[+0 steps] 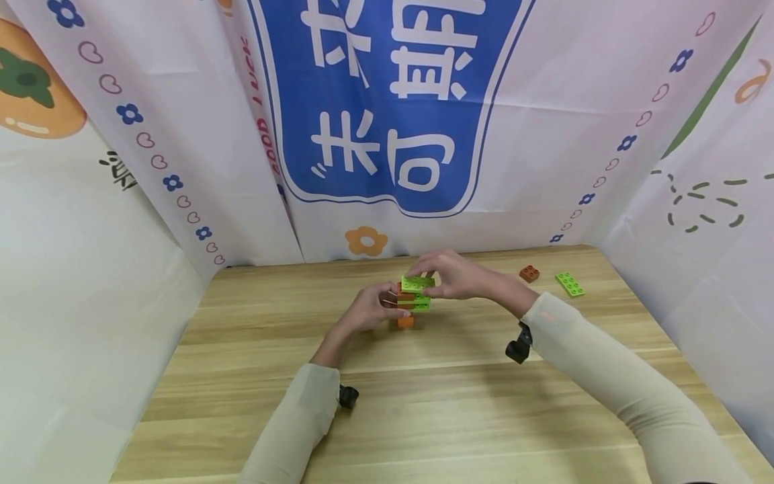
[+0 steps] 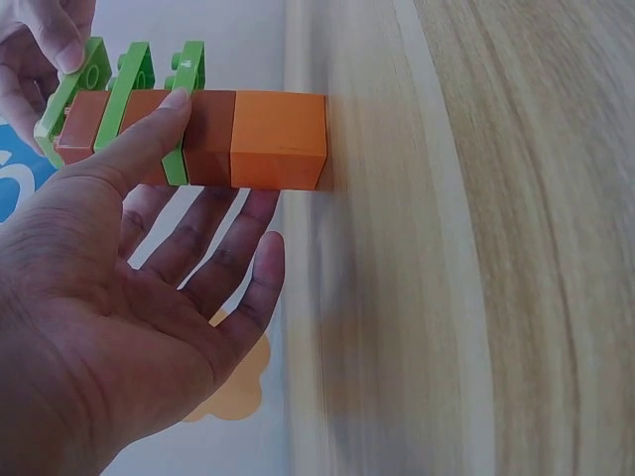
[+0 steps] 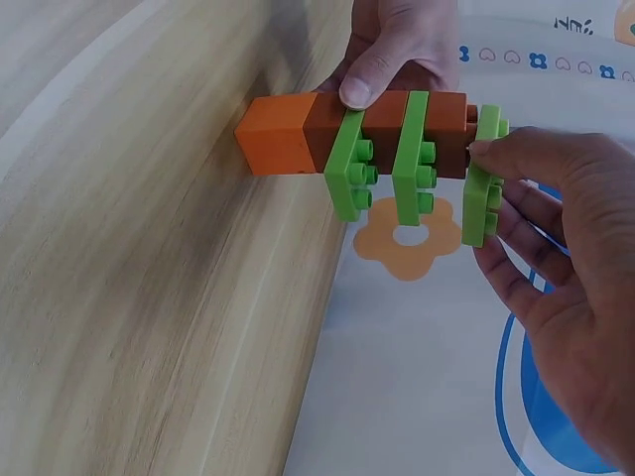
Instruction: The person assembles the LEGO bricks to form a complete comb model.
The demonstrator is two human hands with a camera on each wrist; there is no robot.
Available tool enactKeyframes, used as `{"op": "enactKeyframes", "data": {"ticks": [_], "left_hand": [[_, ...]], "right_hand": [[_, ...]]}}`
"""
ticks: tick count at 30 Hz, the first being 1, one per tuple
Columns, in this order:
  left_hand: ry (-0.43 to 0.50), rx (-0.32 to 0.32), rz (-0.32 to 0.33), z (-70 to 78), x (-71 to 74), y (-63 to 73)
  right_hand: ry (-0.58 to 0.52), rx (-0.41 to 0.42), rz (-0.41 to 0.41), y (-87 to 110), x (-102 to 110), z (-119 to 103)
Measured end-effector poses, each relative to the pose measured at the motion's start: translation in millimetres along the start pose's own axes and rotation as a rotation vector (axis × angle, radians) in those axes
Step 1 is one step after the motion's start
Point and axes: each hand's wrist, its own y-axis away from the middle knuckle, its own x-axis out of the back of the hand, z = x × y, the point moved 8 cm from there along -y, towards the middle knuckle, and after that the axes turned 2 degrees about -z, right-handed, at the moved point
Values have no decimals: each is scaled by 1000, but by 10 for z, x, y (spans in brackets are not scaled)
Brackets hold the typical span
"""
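Pale sleeves (image 1: 659, 423) reach over the tabletop (image 1: 435, 423), both hands on a brick stack (image 3: 382, 129) standing mid-width near the far edge. Left hand (image 1: 369, 308) grips its lower half between thumb and fingers, probably so it won't tip or skid. Right hand (image 1: 456, 275) pinches a green plate (image 3: 480, 203) at the top; brown studs peek out beneath, so I'd guess it isn't pressed home. Orange block (image 2: 278, 141) is the foot. Loose brown brick (image 1: 529, 273) and loose green plate (image 1: 570, 284) sit toward the far right corner, likely to stay out of the way.
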Motion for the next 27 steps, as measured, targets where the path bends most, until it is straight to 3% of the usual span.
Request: {"op": "enactKeyframes", "data": {"ticks": [15,27], "left_hand": [[9,5,-5,-7,-1,9],[14,19,-9,-10,-7,3]], "right_hand": [[8,55,0,-70,-37,-22],[-35,31,41,-110,-22,-23]]}}
